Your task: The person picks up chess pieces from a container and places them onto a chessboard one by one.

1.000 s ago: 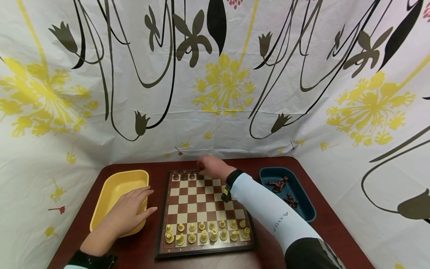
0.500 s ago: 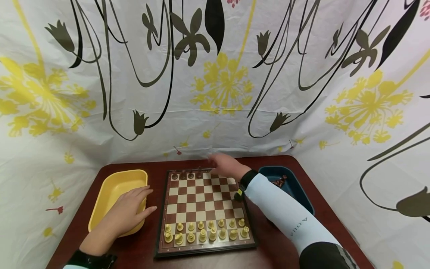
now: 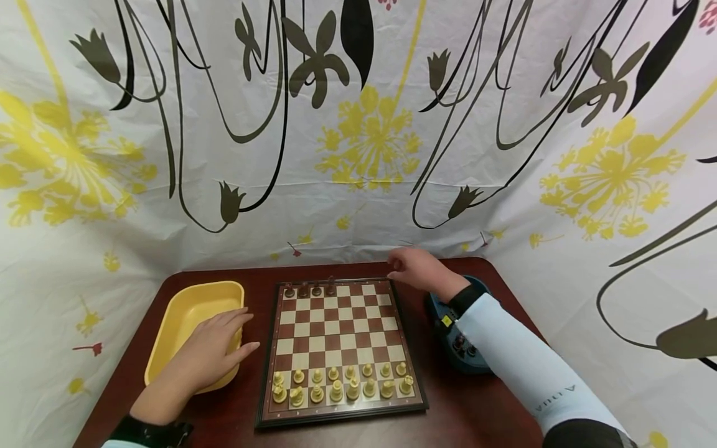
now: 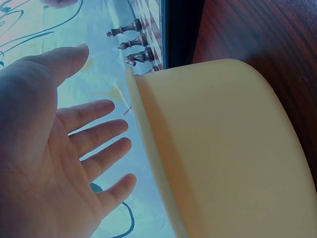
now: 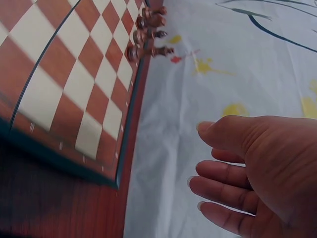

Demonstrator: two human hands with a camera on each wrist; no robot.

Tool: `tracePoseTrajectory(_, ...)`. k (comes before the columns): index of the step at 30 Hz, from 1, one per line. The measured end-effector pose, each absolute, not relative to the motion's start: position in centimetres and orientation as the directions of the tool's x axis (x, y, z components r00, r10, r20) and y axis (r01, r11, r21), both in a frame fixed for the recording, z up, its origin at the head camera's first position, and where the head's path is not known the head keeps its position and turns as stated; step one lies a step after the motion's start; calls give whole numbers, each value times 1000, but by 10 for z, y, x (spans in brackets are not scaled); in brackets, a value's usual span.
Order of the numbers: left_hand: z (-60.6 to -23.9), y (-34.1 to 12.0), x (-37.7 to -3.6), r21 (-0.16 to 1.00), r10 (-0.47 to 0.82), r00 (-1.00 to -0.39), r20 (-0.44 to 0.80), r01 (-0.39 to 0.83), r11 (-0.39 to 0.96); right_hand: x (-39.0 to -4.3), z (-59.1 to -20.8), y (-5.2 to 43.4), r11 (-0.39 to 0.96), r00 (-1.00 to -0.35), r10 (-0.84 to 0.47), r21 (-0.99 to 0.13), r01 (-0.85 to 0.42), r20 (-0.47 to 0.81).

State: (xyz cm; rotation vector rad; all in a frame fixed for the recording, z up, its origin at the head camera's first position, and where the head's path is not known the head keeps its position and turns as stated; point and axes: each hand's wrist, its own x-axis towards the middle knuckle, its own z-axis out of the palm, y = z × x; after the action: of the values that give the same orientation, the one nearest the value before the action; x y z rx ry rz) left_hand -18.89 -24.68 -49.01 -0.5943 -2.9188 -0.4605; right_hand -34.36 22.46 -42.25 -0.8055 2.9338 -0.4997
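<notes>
A: How much has been done on the chessboard (image 3: 342, 323)?

B: The near side is judged complete: 16 light pieces (image 3: 336, 391) are stood there in 2 rows of 8. Along the far edge of the chessboard, only 4 dark pieces (image 3: 303, 290) have been set, all toward its left corner.

A: And what is left?

B: By judgement, the right half of that far row, plus a row in front of it, where no dark piece is seen. More dark figures (image 3: 462, 346) are seen in the blue tray (image 3: 469, 366), to the right of the chessboard. They cannot be counted, as the tray is partly covered by the sleeve (image 3: 521, 358).

A: Is anything being held?

B: Nothing is seen in the right hand (image 3: 420, 270). Its fingers are loosely bent, and it is poised just beside the chessboard's far right corner.

A: And the left hand (image 3: 210, 348)?

B: Nothing is gripped there either; its fingers are spread and relaxed. It is placed at the yellow tray (image 3: 187, 311), to the left of the chessboard; whether the tray is touched cannot be told.

A: So the dark side is about 1 quarter set?

B: So it is judged, with 4 of 16 placed.
</notes>
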Motion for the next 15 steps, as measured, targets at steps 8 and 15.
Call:
tracePoseTrajectory(8,-491,-247,-188,272,361,-916,175,398,876,-323,-414,278,830,-900,-433,-370,-417,44)
tracePoseTrajectory(15,-490,-246,-188,264,365,-915,174,400,878,-313,-422,317,861,-922,-385,-341,-377,47)
